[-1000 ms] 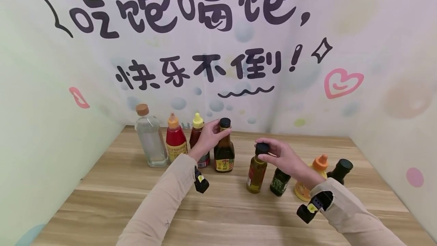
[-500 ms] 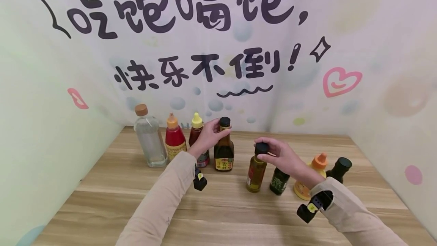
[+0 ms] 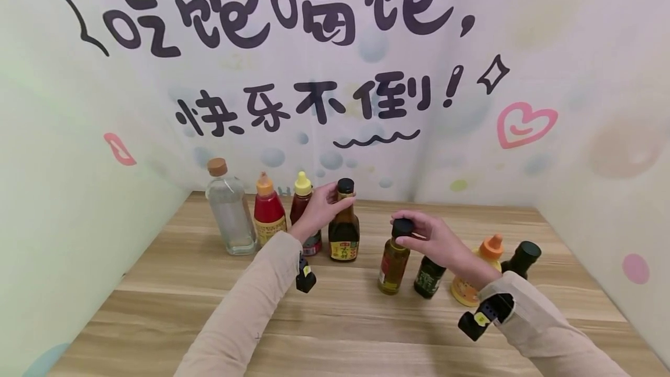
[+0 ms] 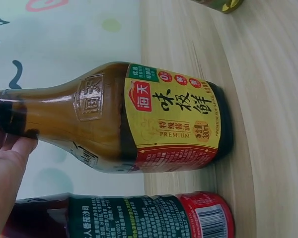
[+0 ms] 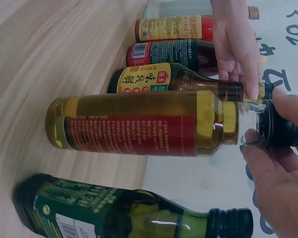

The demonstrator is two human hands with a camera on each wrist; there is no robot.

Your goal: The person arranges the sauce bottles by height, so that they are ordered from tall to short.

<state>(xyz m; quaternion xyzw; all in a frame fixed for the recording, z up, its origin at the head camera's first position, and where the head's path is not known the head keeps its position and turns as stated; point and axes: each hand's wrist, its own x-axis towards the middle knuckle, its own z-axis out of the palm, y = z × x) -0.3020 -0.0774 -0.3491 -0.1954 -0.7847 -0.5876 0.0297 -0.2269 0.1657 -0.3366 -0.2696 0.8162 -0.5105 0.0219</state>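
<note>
My left hand (image 3: 317,211) holds the neck of a soy sauce bottle (image 4: 174,116), which stands upright on the wooden table. That bottle has a black cap and a yellow label. Thumb and fingers of my right hand (image 3: 431,237) grip the black cap and neck of an oil bottle (image 5: 139,124). Golden liquid and a red label show in the right wrist view. In the head view its base is at or near the tabletop; I cannot tell whether it touches. It stands nearer the front than the soy sauce bottle, with a gap between the two.
Left of the soy sauce stand a clear bottle (image 3: 232,220), a red sauce bottle (image 3: 269,214) and a yellow-capped ketchup bottle (image 3: 298,209). A dark green bottle (image 3: 429,278), an orange-capped squeeze bottle (image 3: 463,294) and a dark bottle (image 3: 523,258) stand to the right. A printed backdrop (image 3: 366,173) hangs behind.
</note>
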